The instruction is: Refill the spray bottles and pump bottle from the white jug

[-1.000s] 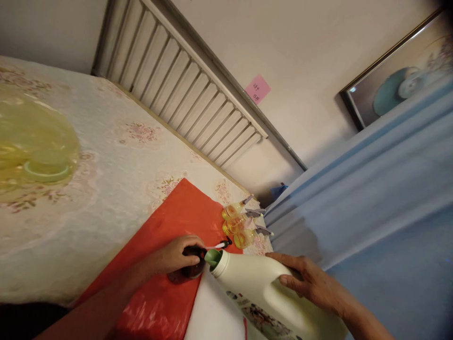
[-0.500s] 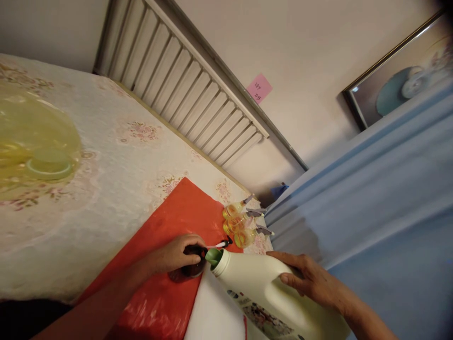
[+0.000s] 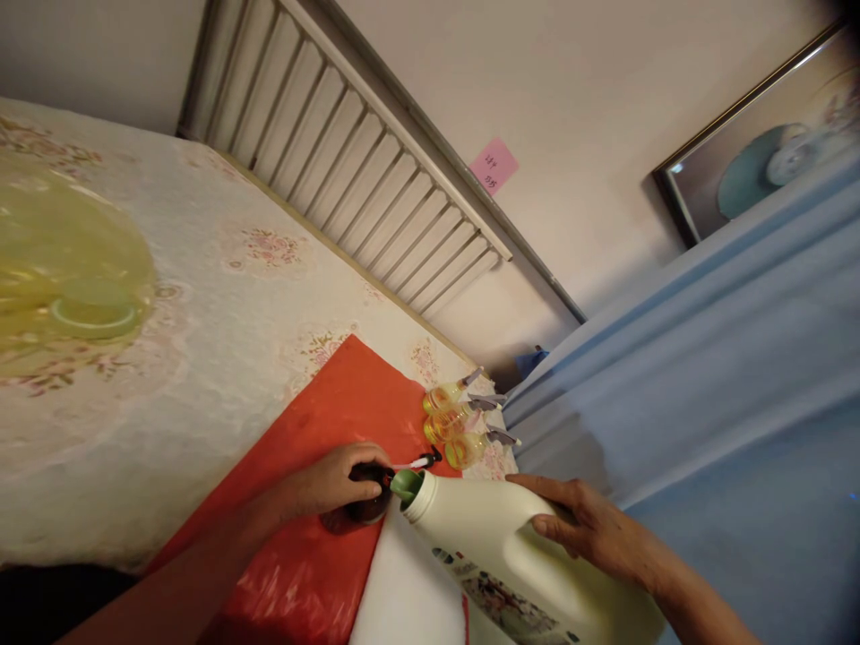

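Note:
My right hand (image 3: 591, 530) grips the handle of a big white jug (image 3: 511, 555) with a green spout, tilted so the spout points left and down. My left hand (image 3: 329, 484) is closed around a small dark bottle (image 3: 366, 506) standing on a red plastic sheet (image 3: 322, 430), right under the jug's spout (image 3: 405, 485). A thin white and black part (image 3: 417, 462) sticks out just past the bottle. Three small bottles of yellow liquid (image 3: 451, 423) with grey spray heads stand in a row beyond the jug, at the table's right edge.
The table wears a pale flowered cloth (image 3: 202, 340). A yellow translucent basin (image 3: 67, 278) sits at the left. A white slatted radiator (image 3: 363, 170) runs along the far wall, with a pink note (image 3: 493, 167) and a framed picture (image 3: 759, 134). Blue cloth (image 3: 705, 376) fills the right side.
Hardly anything has moved. The jug's spout has stayed over the small dark bottle and both hands keep their grip.

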Action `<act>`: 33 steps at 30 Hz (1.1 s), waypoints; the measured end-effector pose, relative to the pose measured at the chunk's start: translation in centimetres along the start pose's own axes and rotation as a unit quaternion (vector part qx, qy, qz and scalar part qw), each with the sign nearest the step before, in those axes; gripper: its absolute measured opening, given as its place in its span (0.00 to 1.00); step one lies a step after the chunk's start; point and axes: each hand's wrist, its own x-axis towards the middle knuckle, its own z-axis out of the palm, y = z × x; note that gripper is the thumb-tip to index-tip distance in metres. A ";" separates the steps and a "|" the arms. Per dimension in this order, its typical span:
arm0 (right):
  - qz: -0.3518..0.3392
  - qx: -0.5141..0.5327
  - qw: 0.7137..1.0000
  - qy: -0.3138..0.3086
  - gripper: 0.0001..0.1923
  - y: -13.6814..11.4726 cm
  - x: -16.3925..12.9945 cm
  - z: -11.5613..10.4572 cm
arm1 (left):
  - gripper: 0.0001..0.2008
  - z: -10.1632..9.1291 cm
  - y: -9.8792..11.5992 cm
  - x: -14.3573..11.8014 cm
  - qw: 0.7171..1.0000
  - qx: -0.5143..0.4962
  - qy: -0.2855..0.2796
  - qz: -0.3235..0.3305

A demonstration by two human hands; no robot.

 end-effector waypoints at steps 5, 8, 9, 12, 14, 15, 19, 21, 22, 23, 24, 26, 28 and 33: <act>-0.007 0.003 1.000 -0.002 0.29 0.1 0.1 0.0 | 0.17 0.0 0.2 -0.1 1.000 -0.006 -0.003 -0.004; -0.011 0.006 1.000 -0.005 0.28 0.2 0.2 -0.1 | 0.17 -0.1 0.4 -0.1 1.000 -0.008 -0.002 -0.009; -0.011 0.007 1.000 -0.004 0.28 0.2 0.2 -0.1 | 0.17 -0.1 0.5 -0.1 1.000 -0.008 -0.001 -0.010; -0.011 0.005 1.000 -0.004 0.29 0.3 0.1 -0.1 | 0.17 -0.1 0.7 -0.2 1.000 -0.008 0.003 -0.009; -0.014 0.005 1.000 -0.007 0.29 0.3 0.1 -0.1 | 0.17 -0.1 0.8 -0.2 1.000 -0.010 0.006 -0.011; -0.015 0.004 1.000 -0.008 0.28 0.3 0.0 -0.1 | 0.17 -0.1 0.9 -0.2 1.000 -0.009 0.006 -0.013; -0.015 0.006 1.000 -0.009 0.28 0.1 0.0 -0.2 | 0.17 -0.1 1.1 -0.2 1.000 -0.002 0.003 -0.010; -0.014 0.006 1.000 -0.009 0.28 -0.1 0.1 -0.2 | 0.18 -0.2 1.2 -0.2 1.000 -0.005 0.002 -0.012; -0.016 0.007 1.000 -0.009 0.28 -0.1 0.1 -0.2 | 0.18 -0.2 1.2 -0.2 1.000 -0.007 0.002 -0.016; -0.019 0.008 1.000 -0.009 0.28 -0.1 0.2 -0.2 | 0.18 -0.2 1.2 -0.2 1.000 -0.009 0.002 -0.019; -0.022 0.010 1.000 -0.010 0.27 -0.1 0.2 -0.2 | 0.18 -0.2 1.2 -0.2 1.000 -0.010 0.003 -0.021; -0.025 0.018 0.999 -0.013 0.27 -0.1 0.2 -0.2 | 0.18 -0.1 1.2 -0.2 1.000 -0.013 0.004 -0.018; -0.021 0.024 0.999 -0.016 0.27 0.0 0.2 -0.2 | 0.18 -0.1 1.1 -0.2 1.000 -0.012 0.005 -0.012; -0.021 0.025 0.999 -0.014 0.26 0.2 0.2 -0.1 | 0.17 0.0 0.8 -0.1 1.000 -0.011 0.008 -0.011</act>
